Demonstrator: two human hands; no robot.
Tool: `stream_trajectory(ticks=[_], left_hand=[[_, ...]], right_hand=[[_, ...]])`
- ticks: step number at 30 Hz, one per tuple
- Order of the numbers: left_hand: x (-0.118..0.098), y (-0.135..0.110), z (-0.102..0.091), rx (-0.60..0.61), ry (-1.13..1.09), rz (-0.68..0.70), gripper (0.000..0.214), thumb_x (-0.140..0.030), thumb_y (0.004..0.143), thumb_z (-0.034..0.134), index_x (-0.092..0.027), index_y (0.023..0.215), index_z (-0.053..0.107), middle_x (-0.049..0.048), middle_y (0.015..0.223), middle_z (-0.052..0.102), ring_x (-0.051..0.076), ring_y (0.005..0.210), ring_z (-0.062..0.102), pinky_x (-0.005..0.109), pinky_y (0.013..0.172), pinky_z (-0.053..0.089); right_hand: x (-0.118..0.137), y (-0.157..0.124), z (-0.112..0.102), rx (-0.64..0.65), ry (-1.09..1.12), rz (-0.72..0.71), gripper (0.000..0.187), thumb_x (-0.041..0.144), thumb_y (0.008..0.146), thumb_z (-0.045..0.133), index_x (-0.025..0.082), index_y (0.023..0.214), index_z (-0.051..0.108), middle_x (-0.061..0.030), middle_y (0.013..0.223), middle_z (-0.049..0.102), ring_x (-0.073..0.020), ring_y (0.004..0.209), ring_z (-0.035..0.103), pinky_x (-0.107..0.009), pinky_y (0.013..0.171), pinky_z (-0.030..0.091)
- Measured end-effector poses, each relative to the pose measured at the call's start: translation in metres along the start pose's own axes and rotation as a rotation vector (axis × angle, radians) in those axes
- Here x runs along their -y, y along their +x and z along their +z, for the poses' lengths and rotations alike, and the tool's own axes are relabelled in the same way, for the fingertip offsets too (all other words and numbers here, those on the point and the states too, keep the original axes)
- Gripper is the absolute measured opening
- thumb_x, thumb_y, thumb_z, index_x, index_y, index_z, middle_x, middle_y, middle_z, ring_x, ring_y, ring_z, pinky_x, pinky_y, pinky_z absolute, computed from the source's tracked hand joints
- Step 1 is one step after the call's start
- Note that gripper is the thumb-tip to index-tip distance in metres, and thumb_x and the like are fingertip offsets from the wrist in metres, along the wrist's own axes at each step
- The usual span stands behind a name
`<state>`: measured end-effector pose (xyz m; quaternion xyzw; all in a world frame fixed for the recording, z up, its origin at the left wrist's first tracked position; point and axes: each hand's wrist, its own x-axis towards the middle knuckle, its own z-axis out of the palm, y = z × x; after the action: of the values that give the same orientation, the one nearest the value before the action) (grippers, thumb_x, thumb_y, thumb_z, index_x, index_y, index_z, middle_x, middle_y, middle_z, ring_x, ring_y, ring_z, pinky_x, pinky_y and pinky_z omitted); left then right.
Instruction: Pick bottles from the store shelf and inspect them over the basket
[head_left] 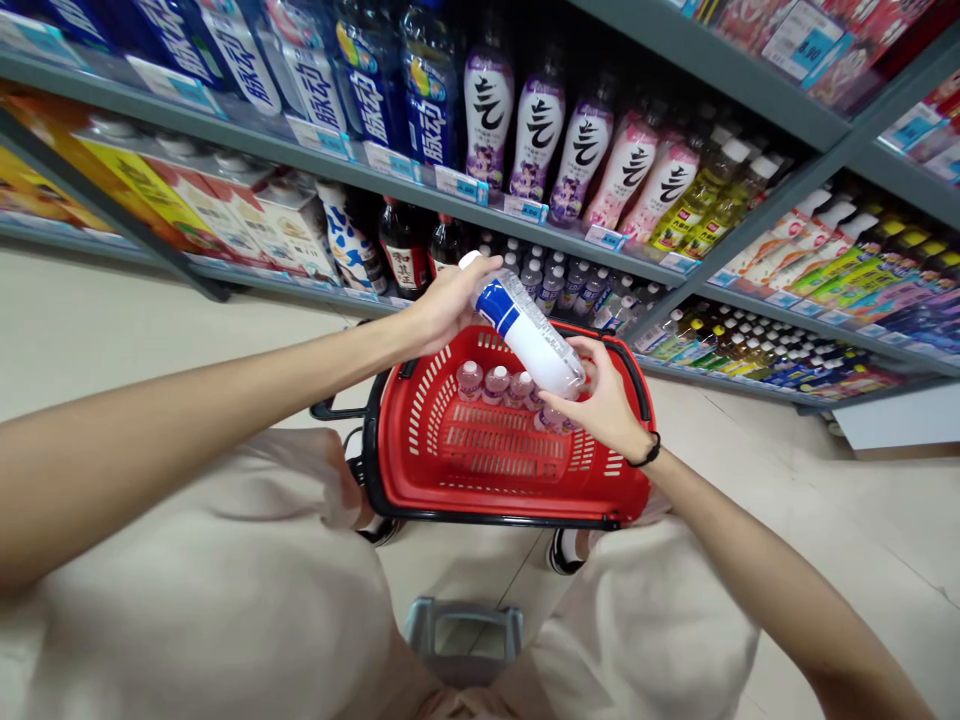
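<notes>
I pinch the upper end of a clear bottle (529,330) with a blue band, just below its white cap, in my left grip (448,310); my right grip (604,400) curls around its base. The bottle lies slantwise in the air over a red basket (510,502), cap end toward the shelves. Inside, small pinkish bottles (495,384) stand in a row near the far wall; my right grip and the bottle's base block some from sight. The basket sits on the floor before my legs, close to the shelving, and its far rim cuts across my view of the small bottles (551,287) down there. Above, the middle shelf (247,128) carries blue bottles (364,85), purple-labelled bottles (535,135) and pink-labelled bottles (624,180). Cartons (251,215) and dark bottles (403,248) stand lower, left of the basket.
</notes>
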<state>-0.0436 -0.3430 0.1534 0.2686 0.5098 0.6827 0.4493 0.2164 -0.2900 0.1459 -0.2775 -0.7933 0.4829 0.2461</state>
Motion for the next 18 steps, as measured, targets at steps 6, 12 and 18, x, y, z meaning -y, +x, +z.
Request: stream_trajectory(ticks=[6, 12, 18], left_hand=[[-0.005, -0.005, 0.000, 0.054, -0.014, -0.010, 0.042, -0.057, 0.087, 0.072, -0.018, 0.098, 0.064, 0.0114, 0.104, 0.074, 0.034, 0.112, 0.069, 0.054, 0.097, 0.062], [-0.007, -0.003, 0.002, 0.028, -0.027, 0.009, 0.047, -0.062, 0.087, 0.074, -0.020, 0.105, 0.068, 0.0128, 0.107, 0.074, 0.035, 0.115, 0.069, 0.051, 0.096, 0.063], [-0.006, 0.001, 0.001, 0.042, 0.006, 0.037, 0.056, -0.069, 0.086, 0.073, -0.019, 0.109, 0.068, 0.0136, 0.107, 0.074, 0.036, 0.118, 0.069, 0.051, 0.097, 0.062]], right_hand=[[0.000, 0.007, -0.001, -0.056, 0.304, 0.127, 0.071, 0.040, 0.068, 0.098, 0.025, 0.127, 0.059, -0.0098, 0.136, 0.064, -0.0238, 0.109, 0.069, -0.034, 0.075, 0.066], [0.013, 0.009, -0.004, 0.059, 0.520, 0.284, 0.069, 0.043, 0.073, 0.095, 0.021, 0.130, 0.063, -0.0076, 0.114, 0.073, -0.0128, 0.068, 0.065, -0.026, 0.053, 0.058], [0.019, 0.005, -0.003, 0.112, 0.658, 0.324, 0.059, 0.043, 0.078, 0.092, 0.017, 0.124, 0.066, -0.0090, 0.108, 0.072, -0.0163, 0.075, 0.069, -0.025, 0.054, 0.057]])
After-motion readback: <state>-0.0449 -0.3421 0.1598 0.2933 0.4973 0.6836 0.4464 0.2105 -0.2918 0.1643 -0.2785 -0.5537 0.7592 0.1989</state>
